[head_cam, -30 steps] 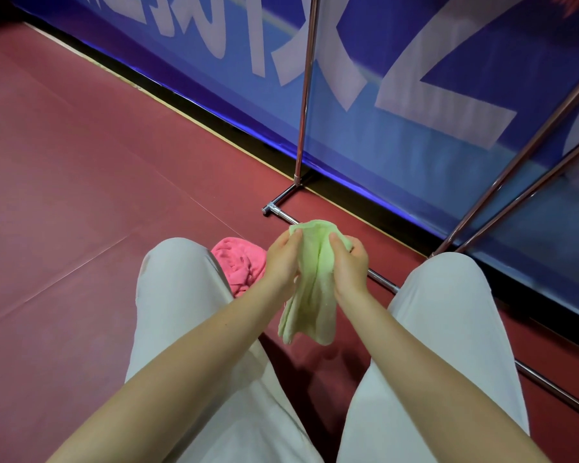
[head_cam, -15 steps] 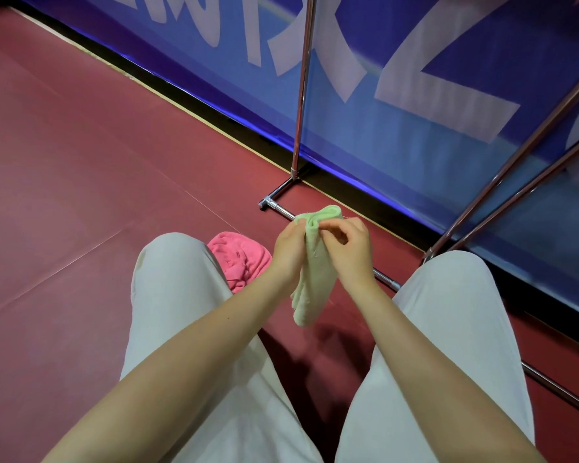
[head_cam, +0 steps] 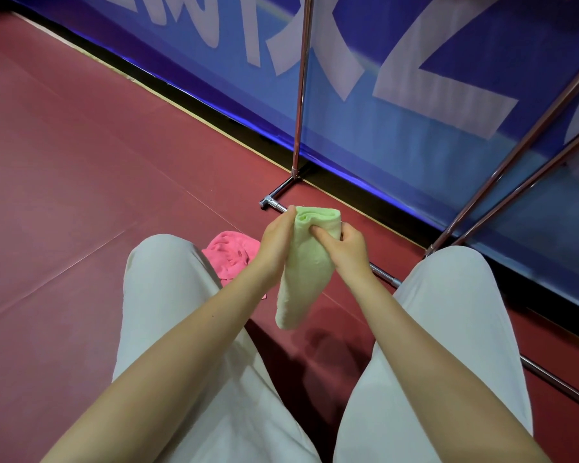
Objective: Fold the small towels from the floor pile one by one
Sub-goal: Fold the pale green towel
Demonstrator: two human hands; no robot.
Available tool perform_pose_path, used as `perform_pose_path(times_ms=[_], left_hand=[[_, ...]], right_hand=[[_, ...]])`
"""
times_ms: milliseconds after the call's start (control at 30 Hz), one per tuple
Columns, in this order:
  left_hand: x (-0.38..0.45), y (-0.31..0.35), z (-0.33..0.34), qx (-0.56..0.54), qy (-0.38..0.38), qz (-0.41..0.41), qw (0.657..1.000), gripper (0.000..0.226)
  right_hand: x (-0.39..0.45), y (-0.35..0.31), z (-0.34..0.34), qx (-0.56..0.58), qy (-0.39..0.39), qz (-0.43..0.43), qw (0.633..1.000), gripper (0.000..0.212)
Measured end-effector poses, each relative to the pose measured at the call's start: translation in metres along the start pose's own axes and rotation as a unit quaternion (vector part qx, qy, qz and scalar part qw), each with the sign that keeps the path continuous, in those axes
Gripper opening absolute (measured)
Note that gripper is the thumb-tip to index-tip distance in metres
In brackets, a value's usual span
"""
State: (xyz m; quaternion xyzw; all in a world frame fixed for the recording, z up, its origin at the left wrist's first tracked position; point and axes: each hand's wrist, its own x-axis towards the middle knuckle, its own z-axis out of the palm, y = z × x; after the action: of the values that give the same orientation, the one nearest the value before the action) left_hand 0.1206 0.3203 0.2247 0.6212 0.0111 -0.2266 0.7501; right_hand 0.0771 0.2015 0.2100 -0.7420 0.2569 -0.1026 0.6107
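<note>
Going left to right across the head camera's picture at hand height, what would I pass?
Pink towel → left hand → green towel → right hand → slanted metal poles.

Floor (head_cam: 81, 202): dark red sheet covering with faint seam lines. Banner (head_cam: 415, 95): blue, large white characters, standing along the floor's far edge above a black base strip. Metal rack (head_cam: 300, 95): one chrome upright post joined to a floor-level bar; two further chrome tubes (head_cam: 515, 155) slant upward at right. Trousers (head_cam: 168, 312): light grey, covering both knees.
</note>
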Motion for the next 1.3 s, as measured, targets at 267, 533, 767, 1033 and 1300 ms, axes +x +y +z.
perform_pose_path(times_ms=[267, 533, 767, 1033, 1300], left_hand=[[-0.009, -0.005, -0.004, 0.101, -0.009, 0.072, 0.992, 0.016], [-0.011, 0.006, -0.017, 0.006, 0.018, 0.086, 0.996, 0.014], [-0.015, 0.013, -0.024, 0.002, 0.033, 0.081, 0.996, 0.014], [-0.022, 0.032, -0.031, -0.014, 0.039, 0.125, 0.991, 0.026], [-0.016, 0.056, -0.058, -0.09, 0.121, 0.188, 0.97, 0.012]], right_hand=[[-0.007, -0.006, -0.003, 0.081, -0.015, -0.001, 0.997, 0.011], [-0.02, -0.005, 0.009, 0.136, -0.119, 0.019, 0.983, 0.017], [-0.021, 0.005, 0.02, 0.146, -0.151, 0.055, 0.976, 0.033], [-0.026, 0.031, 0.041, 0.061, -0.159, 0.093, 0.981, 0.028], [-0.026, 0.068, 0.047, -0.056, -0.259, 0.09, 0.96, 0.029]])
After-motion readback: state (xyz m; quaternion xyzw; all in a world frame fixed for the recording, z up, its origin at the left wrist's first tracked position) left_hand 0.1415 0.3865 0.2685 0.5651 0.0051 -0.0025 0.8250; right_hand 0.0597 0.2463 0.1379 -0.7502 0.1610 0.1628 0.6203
